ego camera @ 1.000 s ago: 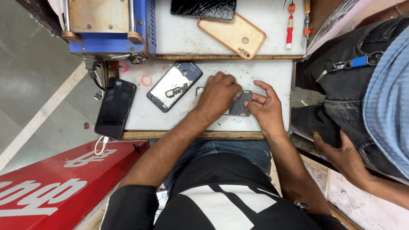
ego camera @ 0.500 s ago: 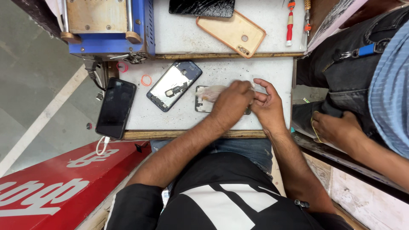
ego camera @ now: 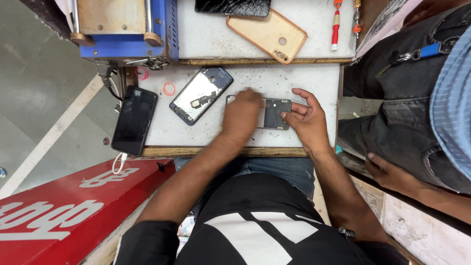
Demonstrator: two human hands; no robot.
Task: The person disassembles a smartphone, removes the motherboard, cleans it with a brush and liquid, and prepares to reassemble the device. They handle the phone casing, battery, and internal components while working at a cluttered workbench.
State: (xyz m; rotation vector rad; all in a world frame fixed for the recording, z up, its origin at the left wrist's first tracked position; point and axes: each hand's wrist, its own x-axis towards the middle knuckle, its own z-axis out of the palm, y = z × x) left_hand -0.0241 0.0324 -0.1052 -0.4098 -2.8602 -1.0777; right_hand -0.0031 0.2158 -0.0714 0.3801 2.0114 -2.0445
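Observation:
A dark opened phone frame (ego camera: pixel 275 113) lies flat on the small white work table (ego camera: pixel 314 78). My right hand (ego camera: pixel 308 121) holds its right end, thumb and fingers pinching the edge. My left hand (ego camera: pixel 243 115) lies over the frame's left part and is blurred by motion; what its fingers do is hidden. To the left rests a second opened phone with a blue rim (ego camera: pixel 201 95), its inner plate facing up, untouched.
A black phone (ego camera: pixel 134 120) lies at the table's left edge on a white cable. Two orange rings (ego camera: pixel 169 89) sit nearby. Behind are a blue machine (ego camera: pixel 125 29), a peach phone case (ego camera: pixel 266 34), a cracked phone (ego camera: pixel 233 7) and a red screwdriver (ego camera: pixel 335 24). Another person (ego camera: pixel 392 122) stands at right.
My left hand slid right over the frame, then back left, uncovering its right half. My right hand stayed at the frame's right end. The other person's hand shifted lower at the right.

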